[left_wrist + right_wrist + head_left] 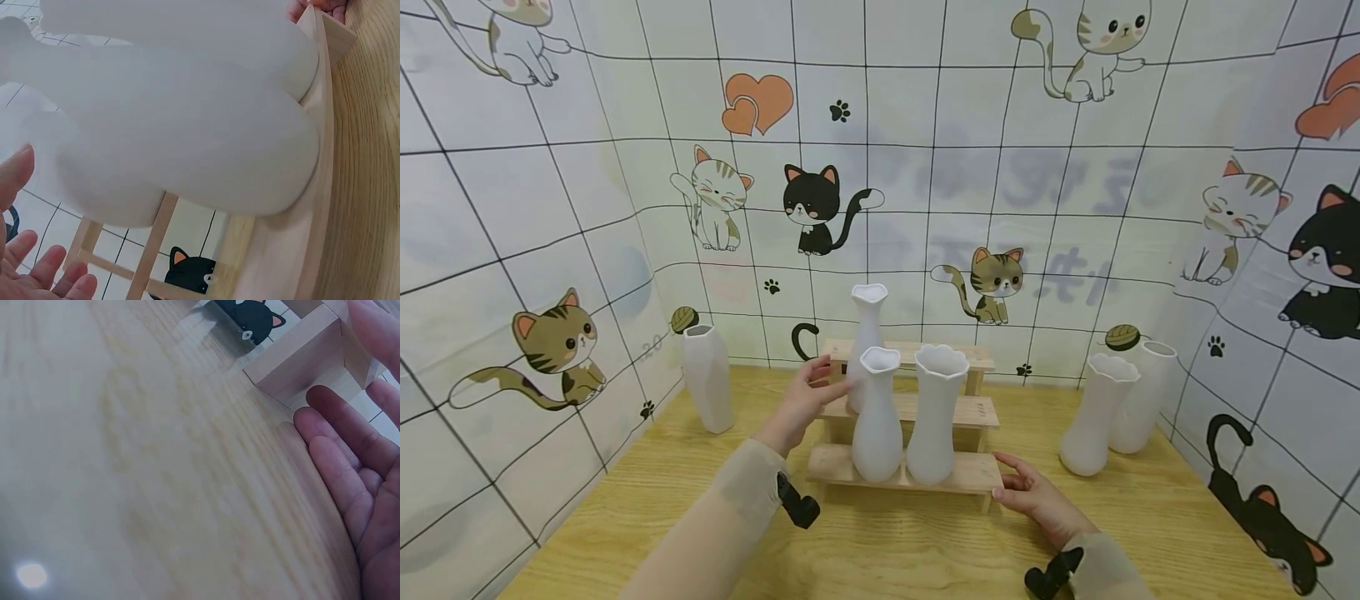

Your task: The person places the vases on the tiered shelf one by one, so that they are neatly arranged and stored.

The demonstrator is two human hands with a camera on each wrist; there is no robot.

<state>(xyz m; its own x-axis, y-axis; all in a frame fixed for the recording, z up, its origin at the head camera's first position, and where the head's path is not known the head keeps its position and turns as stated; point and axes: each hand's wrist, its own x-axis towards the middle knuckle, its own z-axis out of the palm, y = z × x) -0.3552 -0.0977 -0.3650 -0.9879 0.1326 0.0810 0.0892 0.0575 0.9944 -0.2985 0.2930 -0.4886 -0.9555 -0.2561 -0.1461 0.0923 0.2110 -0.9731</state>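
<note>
A three-tier wooden stand bears three white vases. On its lowest step are a fluted-rim vase and a wider ruffled-rim vase, side by side. Behind them a slender vase rises from the middle step, its lower part mostly hidden. My left hand is beside the slender vase, fingers apart; the left wrist view shows its thumb and fingers loosely spread, not wrapped round it. My right hand holds the lowest step's right end between thumb and forefinger, other fingers curled near the tabletop.
A faceted white vase stands at the back left of the wooden table. Two more white vases, one ruffled and one plain-rimmed, stand close together at the right. Cat-patterned sheeting encloses the back and sides.
</note>
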